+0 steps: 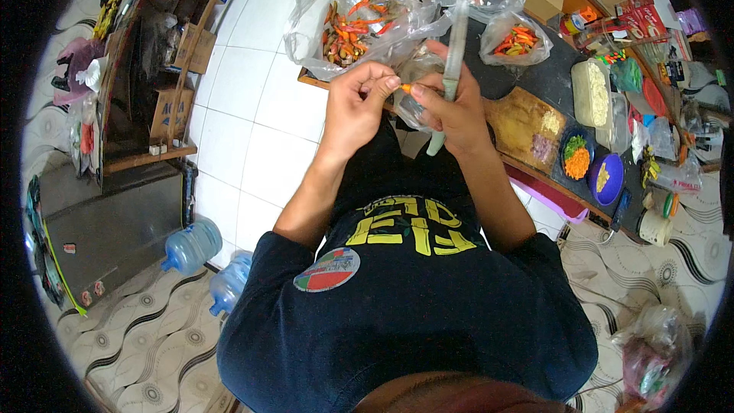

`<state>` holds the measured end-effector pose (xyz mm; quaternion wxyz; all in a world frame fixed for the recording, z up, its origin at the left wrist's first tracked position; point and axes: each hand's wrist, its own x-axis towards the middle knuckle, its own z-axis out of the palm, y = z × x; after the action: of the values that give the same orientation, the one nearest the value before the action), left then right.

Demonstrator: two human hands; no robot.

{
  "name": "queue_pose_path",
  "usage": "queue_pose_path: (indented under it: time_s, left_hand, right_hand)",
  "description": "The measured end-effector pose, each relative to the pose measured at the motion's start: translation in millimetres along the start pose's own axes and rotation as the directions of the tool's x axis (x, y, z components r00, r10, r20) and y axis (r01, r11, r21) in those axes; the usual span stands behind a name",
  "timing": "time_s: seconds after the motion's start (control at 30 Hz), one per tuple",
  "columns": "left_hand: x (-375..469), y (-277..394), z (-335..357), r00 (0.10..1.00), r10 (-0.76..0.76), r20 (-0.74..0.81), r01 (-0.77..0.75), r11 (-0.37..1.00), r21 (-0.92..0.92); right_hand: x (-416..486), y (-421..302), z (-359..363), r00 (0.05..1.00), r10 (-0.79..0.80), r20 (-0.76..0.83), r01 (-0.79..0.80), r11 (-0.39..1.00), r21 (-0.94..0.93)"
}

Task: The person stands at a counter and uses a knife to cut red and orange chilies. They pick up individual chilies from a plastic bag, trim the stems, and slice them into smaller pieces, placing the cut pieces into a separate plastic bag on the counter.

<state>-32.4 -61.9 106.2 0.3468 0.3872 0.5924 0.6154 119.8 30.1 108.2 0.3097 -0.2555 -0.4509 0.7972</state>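
A small orange chili (406, 88) is pinched between my two hands. The fingertips of my left hand (361, 103) grip one end of it. My right hand (453, 106) has its thumb at the other end and also holds a knife (457, 40), blade pointing away from me, its pale green handle running down through the palm. Beyond my hands lies an opened clear plastic bag (301, 28) with red and orange chilies (347, 31). A smaller plastic bag (490, 46) of chilies (516, 41) sits to the right on the dark tabletop. Another crumpled clear bag hangs partly behind my hands.
A wooden cutting board (504, 120) with chopped bits lies right of my right hand. Beside it stand a plate of shredded carrot (577, 163) and chopped greens, a purple bowl (615, 183) and a plastic container (582, 92). Water jugs (195, 245) lie on the floor at left.
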Motion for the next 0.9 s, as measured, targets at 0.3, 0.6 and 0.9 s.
queue_pose_path:
  time_s: [0.3,0.6,0.9]
  left_hand:
    - [2,10,15,0.829,0.546,-0.124,-0.413,0.746,0.523]
    - [23,10,-21,0.905,0.250,-0.344,-0.191,0.962,0.197]
    - [57,-4,-40,0.842,0.497,-0.211,-0.195,0.644,0.740]
  right_hand:
    - [-8,3,27,0.898,-0.409,-0.161,0.299,0.837,-0.458]
    - [-5,0,10,0.935,-0.276,-0.222,0.242,0.955,-0.170]
    - [-5,4,6,0.961,-0.223,-0.164,0.194,0.965,-0.178]
